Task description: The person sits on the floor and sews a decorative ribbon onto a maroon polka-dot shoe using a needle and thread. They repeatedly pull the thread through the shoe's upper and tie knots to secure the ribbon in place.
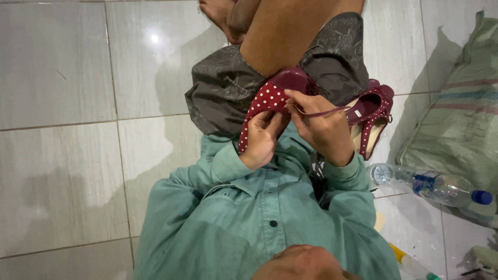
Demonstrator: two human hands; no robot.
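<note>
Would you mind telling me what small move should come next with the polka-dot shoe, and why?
Probably draw the thin maroon strap a little further out, keeping the shoe steady. The right hand pinches that strap, which runs from the red polka-dot shoe out to the right, while the left hand grips the shoe's dotted side from below. The matching second shoe lies beside the knee, untouched.

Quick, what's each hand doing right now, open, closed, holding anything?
Left hand: closed around the toe of the red polka-dot shoe.
Right hand: closed, pinching that shoe's thin strap.
</note>
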